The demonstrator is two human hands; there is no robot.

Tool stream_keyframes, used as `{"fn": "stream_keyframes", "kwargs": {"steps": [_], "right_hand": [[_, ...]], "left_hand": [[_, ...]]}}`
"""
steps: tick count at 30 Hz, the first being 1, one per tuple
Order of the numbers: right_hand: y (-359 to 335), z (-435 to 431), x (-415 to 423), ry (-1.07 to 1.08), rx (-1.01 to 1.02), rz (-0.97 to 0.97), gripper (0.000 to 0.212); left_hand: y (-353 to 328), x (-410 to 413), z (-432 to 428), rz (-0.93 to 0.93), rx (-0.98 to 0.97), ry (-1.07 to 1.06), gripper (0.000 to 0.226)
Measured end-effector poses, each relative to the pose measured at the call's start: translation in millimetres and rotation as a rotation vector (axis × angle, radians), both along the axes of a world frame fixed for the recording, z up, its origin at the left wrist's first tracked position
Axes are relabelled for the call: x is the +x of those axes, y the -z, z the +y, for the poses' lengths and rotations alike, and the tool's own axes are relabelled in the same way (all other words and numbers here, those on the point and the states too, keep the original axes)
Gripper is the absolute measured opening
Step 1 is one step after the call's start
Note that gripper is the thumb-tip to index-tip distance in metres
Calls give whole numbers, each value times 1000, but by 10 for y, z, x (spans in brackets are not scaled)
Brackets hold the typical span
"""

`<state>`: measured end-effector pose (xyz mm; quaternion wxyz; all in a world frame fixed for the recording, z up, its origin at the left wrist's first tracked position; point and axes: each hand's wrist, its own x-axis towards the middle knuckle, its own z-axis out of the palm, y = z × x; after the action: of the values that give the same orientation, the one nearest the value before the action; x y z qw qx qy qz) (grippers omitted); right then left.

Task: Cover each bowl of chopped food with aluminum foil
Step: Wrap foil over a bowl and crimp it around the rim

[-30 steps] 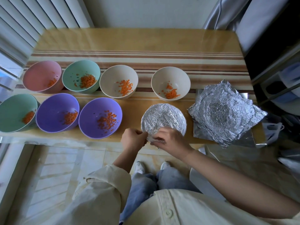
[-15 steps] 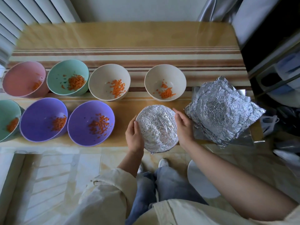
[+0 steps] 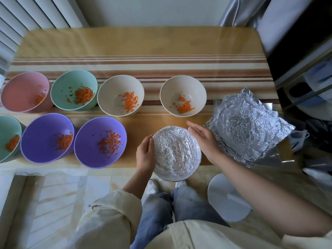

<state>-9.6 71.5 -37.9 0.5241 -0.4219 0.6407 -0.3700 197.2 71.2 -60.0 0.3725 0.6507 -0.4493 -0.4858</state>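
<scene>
At the near edge of the table, the left hand grips the foil-wrapped bowl; the right hand, fingers straight, seems just off it.

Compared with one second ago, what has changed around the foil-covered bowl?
Both hands moved from the near edge of the foil-covered bowl to its sides. The left hand cups it; the right hand has opened beside it. The uncovered bowls and foil stack stayed put.

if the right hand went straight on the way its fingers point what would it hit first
Most likely the near rim of the nearest cream bowl: the open right hand points away and slightly left at it. Height is unclear, so it might pass above.
</scene>
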Motion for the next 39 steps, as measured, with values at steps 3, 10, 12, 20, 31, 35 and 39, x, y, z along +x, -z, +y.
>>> {"fn": "stream_keyframes", "kwargs": {"steps": [3,10,12,20,31,35,39], "right_hand": [[24,-64,49,-129,-3,153,29],[64,-59,81,-117,1,214,22],[-11,-109,34,-174,39,133,23],[-114,-320,129,-363,-18,157,27],[-239,-283,131,-340,32,85,48],[-208,49,120,111,-71,221,41],[-161,376,220,284,-15,304,34]], "left_hand": [[-19,7,-30,-41,-14,83,25],[-16,-2,-46,-108,-49,98,23],[-43,11,-46,-105,-48,118,23],[-54,41,-103,-185,-67,229,23],[-106,34,-59,-205,-79,77,26],[-173,-21,52,-196,-24,-192,25],[-151,-145,199,-137,20,-340,25]]}}
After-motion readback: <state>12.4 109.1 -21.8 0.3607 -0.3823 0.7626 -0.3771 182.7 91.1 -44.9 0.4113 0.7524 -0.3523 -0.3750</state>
